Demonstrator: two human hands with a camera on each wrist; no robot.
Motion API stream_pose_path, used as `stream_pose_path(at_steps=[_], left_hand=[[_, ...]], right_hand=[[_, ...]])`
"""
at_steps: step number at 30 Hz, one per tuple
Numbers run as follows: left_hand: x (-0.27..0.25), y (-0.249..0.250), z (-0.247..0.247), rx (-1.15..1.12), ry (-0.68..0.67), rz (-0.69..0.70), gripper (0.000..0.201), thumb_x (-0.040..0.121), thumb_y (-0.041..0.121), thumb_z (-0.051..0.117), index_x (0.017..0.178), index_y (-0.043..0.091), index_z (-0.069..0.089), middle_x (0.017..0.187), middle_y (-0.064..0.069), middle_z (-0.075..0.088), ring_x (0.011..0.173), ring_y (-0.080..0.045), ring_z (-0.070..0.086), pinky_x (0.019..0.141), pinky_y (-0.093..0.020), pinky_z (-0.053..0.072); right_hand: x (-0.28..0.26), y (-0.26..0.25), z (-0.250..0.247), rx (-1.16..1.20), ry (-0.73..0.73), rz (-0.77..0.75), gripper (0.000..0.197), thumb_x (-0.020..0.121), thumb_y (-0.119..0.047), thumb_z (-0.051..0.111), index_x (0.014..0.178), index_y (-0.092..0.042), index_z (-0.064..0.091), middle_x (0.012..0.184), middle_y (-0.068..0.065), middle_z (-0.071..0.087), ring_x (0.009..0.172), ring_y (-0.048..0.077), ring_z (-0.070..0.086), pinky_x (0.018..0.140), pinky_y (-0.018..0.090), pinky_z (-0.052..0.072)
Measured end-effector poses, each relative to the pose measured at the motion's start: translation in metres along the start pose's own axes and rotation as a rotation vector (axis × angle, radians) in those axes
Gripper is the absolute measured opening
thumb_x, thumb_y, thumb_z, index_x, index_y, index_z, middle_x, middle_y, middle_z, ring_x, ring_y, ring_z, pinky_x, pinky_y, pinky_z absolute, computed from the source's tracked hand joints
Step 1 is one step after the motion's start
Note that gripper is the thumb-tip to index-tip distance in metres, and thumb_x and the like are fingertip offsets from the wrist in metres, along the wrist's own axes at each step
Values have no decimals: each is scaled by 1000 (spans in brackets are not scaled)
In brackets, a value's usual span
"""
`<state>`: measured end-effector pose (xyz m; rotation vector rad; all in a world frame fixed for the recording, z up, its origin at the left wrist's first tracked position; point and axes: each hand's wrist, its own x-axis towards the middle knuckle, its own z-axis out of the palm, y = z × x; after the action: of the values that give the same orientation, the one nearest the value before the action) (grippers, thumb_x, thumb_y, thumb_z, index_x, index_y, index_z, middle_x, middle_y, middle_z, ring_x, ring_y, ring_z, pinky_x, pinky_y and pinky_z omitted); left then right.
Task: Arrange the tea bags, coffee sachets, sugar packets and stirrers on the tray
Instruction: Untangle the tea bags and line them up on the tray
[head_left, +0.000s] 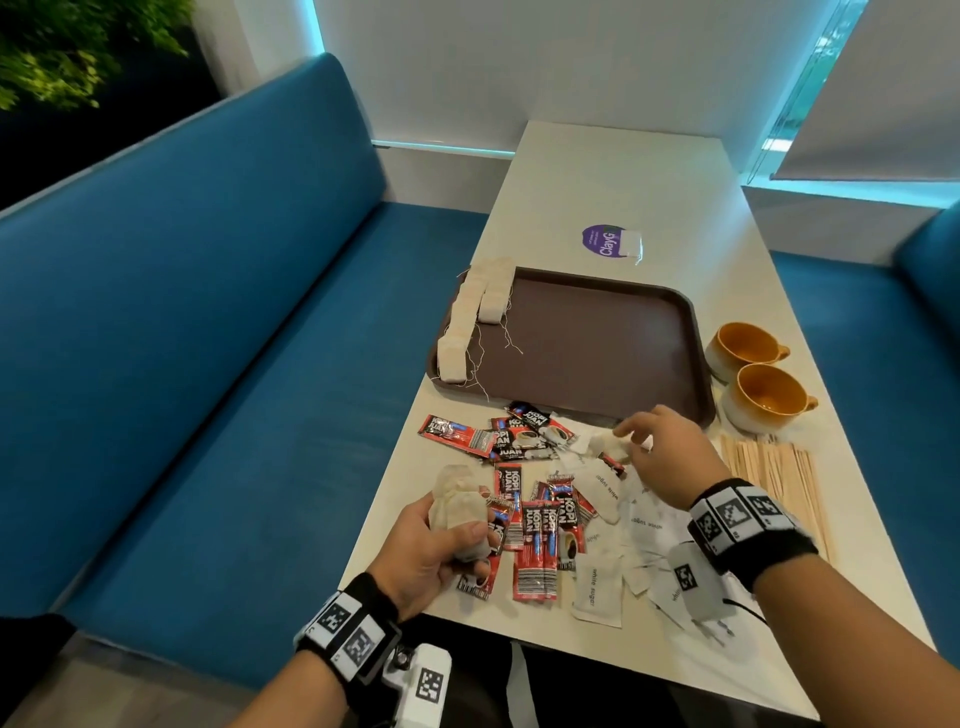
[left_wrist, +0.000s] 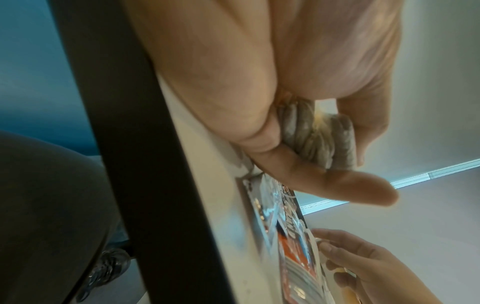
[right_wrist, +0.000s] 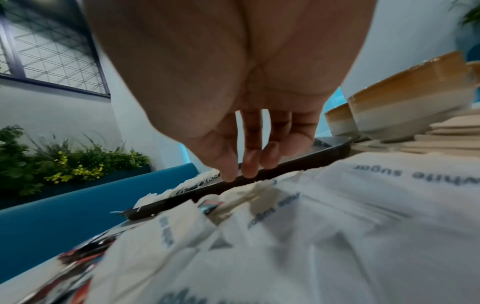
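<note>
My left hand (head_left: 462, 540) grips a bunch of tea bags (head_left: 454, 506) at the table's near left edge; the left wrist view shows the tea bags (left_wrist: 317, 135) squeezed between thumb and fingers. My right hand (head_left: 631, 434) hovers with fingers hanging straight over a loose tea bag (head_left: 602, 442) near the tray's front rim, holding nothing. The brown tray (head_left: 597, 338) carries a row of tea bags (head_left: 467, 317) along its left side. Red coffee sachets (head_left: 535, 525) and white sugar packets (head_left: 597, 587) lie scattered in front of it. Wooden stirrers (head_left: 779, 478) lie to the right.
Two orange cups (head_left: 763, 397) stand right of the tray, beside the stirrers. One tea bag (head_left: 631, 243) lies on a purple sticker beyond the tray. A blue bench (head_left: 208, 338) runs along the table's left side.
</note>
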<state>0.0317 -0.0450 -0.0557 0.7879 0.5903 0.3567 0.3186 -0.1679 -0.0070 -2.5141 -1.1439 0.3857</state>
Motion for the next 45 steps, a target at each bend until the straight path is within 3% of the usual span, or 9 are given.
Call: stream_pose_path(at_steps=[7,14,17,20,26,33,38,42,45], left_hand=[[-1,1,0,-11,13,5,54,74,0,78,122,-8,53,87,-24,63,75,-31,63,50,-34,55],[-1,1,1,-17,2,10,50,75,-2,77,119,-7,54,89,-23,63,76,-31,63,50,-34,55],[-1,2,1,-18,-8,12,52,74,-2,77,120,-7,53,87,-22,64,76,-30,64,50,-34,55],[-1,2,0,-10,-4,12,58,74,0,79,124,-8,51,87,-22,64,76,-30,64,50,-34,55],[-1,2,0,6,-10,16,75,65,13,93,125,-7,52,91,-24,62,76,-29,66,52,-34,56],[-1,-1,0,4,82,3,42,88,17,75,123,1,58,91,-22,69,68,-27,65,56,-34,56],[-2,2,0,-6,46,40,40,99,26,63,128,-2,62,119,-32,68,99,-39,69,81,-45,59],[-2,1,-1,-55,35,-27,60,94,58,58,120,5,69,92,-23,69,72,-31,66,58,-36,56],[-2,-1,-5,-27,-12,-21,62,78,40,84,123,4,62,89,-16,64,72,-25,60,53,-33,52]], right_hand=[[13,-10,4,-201,-176,47,34,96,-39,63,130,-36,60,105,-7,44,88,11,56,79,27,50],[10,-11,-7,27,-37,142,15,87,-38,76,83,-29,64,103,-4,45,97,18,55,75,29,51],[1,-8,-23,187,61,130,16,85,-35,79,81,-25,68,100,-6,54,94,14,57,74,26,42],[-9,-15,-42,467,114,130,20,84,-36,81,87,-19,71,87,-1,71,81,16,68,69,28,56],[-30,-52,-57,671,-2,66,12,87,-13,77,99,-12,74,83,13,74,69,22,72,62,28,62],[-63,-115,-10,551,-463,-184,15,97,-5,63,101,-11,76,85,4,77,68,23,75,73,35,63],[-65,-141,14,462,-609,-260,11,90,-14,75,93,-25,74,84,1,76,71,24,71,74,35,62],[-54,-145,29,377,-424,-223,14,84,-16,81,96,-21,75,85,0,76,79,17,72,78,38,61],[-52,-145,31,402,-363,-221,14,84,-18,81,95,-24,75,86,-3,75,79,14,71,78,35,60]])
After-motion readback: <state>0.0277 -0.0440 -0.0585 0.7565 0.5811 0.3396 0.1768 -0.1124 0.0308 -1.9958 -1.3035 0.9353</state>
